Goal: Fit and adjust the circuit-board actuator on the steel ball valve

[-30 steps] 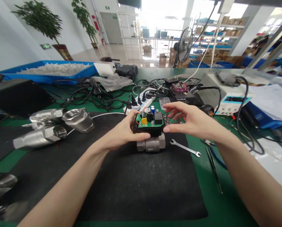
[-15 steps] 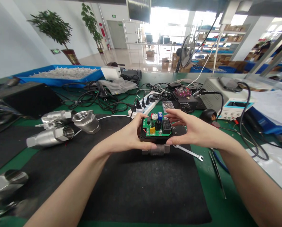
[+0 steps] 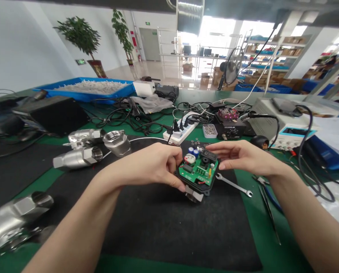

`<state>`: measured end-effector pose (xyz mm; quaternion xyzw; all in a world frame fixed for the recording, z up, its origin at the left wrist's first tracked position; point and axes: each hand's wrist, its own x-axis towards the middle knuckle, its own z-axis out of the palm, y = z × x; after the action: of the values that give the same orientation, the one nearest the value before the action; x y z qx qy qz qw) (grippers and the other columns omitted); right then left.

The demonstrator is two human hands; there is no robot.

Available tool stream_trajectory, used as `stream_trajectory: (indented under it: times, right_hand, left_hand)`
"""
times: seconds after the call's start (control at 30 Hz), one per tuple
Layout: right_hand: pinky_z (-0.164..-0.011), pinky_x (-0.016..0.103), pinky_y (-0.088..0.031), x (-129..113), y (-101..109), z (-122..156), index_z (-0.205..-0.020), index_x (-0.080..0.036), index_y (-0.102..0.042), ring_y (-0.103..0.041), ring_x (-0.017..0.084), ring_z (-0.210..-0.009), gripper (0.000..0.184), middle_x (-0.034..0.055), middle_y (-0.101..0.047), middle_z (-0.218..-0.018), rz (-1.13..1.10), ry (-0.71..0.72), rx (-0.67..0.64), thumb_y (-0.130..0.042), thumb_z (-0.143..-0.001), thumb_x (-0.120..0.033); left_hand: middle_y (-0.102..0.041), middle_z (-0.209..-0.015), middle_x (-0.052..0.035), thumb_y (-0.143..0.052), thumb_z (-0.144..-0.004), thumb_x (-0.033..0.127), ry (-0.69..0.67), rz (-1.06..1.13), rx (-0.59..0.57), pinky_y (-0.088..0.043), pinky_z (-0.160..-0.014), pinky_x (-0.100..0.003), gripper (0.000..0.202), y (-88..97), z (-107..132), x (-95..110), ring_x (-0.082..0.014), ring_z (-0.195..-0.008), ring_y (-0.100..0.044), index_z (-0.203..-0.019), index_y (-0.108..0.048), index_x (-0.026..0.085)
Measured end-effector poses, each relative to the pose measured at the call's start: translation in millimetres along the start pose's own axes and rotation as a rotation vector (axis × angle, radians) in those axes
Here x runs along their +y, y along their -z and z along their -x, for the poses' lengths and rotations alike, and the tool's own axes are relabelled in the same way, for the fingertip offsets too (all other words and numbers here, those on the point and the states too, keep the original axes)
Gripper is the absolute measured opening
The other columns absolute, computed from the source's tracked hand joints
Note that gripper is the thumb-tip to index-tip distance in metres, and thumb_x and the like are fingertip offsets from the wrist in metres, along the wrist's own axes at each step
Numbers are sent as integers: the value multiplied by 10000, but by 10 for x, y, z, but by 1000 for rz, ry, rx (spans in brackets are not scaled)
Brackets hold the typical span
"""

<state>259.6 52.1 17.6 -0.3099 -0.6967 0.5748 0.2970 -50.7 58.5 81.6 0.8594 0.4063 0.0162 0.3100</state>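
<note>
An open black housing (image 3: 206,188) with a green circuit board (image 3: 190,175) inside sits tilted above a metal valve body (image 3: 194,195). My left hand (image 3: 166,167) is closed on the housing's left side, its thumb along the front edge. My right hand (image 3: 237,157) curves loosely round the right corner. Its thumb tip touches that edge, and its fingertips are partly hidden behind the board's parts. Just right of the housing lies an open-ended wrench (image 3: 234,185). Tweezers (image 3: 268,212) rest near my right forearm.
Steel valve fittings (image 3: 78,157) stand on the black mat (image 3: 180,235) at left, with another fitting (image 3: 21,212) closer in. Behind the housing are a white power strip (image 3: 180,131), tangled cables and a tub of small metal parts (image 3: 210,131). A soldering iron (image 3: 251,115) and power supply (image 3: 291,129) stand at right.
The housing has turned, so its front corner now points toward me and right, and the valve body beneath has swung with it. Both hands stay round it. The camera view has shifted.
</note>
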Motion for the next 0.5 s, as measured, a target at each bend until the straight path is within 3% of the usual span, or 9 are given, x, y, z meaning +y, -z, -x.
stream_trajectory:
  times: [0.13,0.27,0.4,0.5]
  right_hand:
    - [-1103,389,-524,217,104,-25,-1424,-239,-632,-650,249,-1286,536,108,-668,-1412,-140,22,23,-786,-911,-229]
    - [-1075,335,-533,392,142,-38,-1412,-232,-643,-679,219,-1239,509,110,-652,-1436,-309,51,30,-776,-920,-224]
    - [-1045,328,-548,451,129,-42,-1431,-205,-625,-698,224,-1200,594,130,-652,-1429,-424,57,13,-827,-876,-268]
    - [-1061,341,-539,458,110,-51,-1443,-183,-610,-692,224,-1205,606,140,-647,-1429,-461,48,22,-819,-880,-254]
  left_hand:
    - [-593,-675,66,-806,-612,749,-45,-151,165,-289,-526,-219,642,-107,-58,156,-64,-587,-474,-749,-541,180]
    - [-568,-685,48,-719,-627,840,-66,-289,361,-266,-555,-249,697,-263,-167,221,-91,-603,-440,-761,-506,190]
    - [-659,-955,-12,-711,-588,875,-59,-226,444,-414,-653,-288,795,-383,-246,207,-170,-793,-592,-990,-542,210]
    - [-631,-1267,-102,-732,-593,852,-90,-142,467,-522,-918,-380,994,-436,-277,174,-269,-1100,-639,-1293,-493,189]
